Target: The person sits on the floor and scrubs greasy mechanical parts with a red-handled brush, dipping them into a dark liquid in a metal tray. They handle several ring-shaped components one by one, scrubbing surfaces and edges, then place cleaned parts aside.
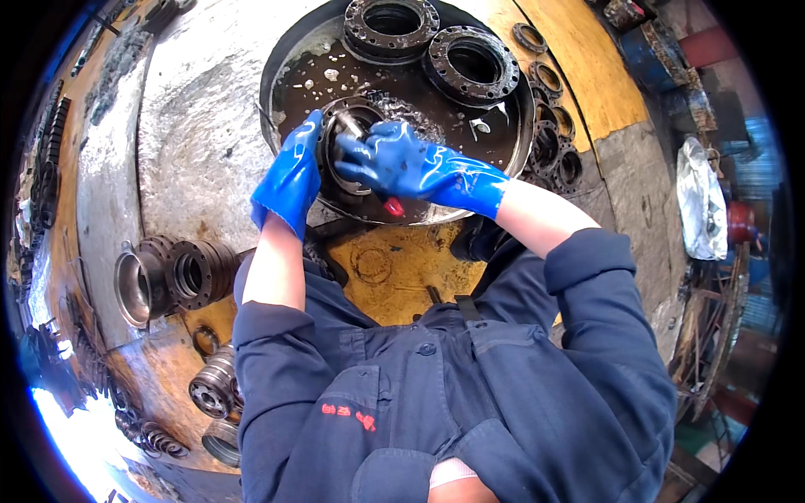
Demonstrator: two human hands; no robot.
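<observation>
Dark metal ring (348,104) sits inside the round basin (270,75), near-left part. Left hand (291,176): fingers together, laid along the ring's outer rim. Right hand (381,159): curled, apparently around a red-ended tool (393,206); exact grip hidden. Judged best: rim held steady, even strokes around the bore. Basin's far side: two flanged rings (472,94).

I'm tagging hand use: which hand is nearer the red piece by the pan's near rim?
Right. The right hand is just above the red piece in the picture; the left hand is farther, to its upper left.
</observation>
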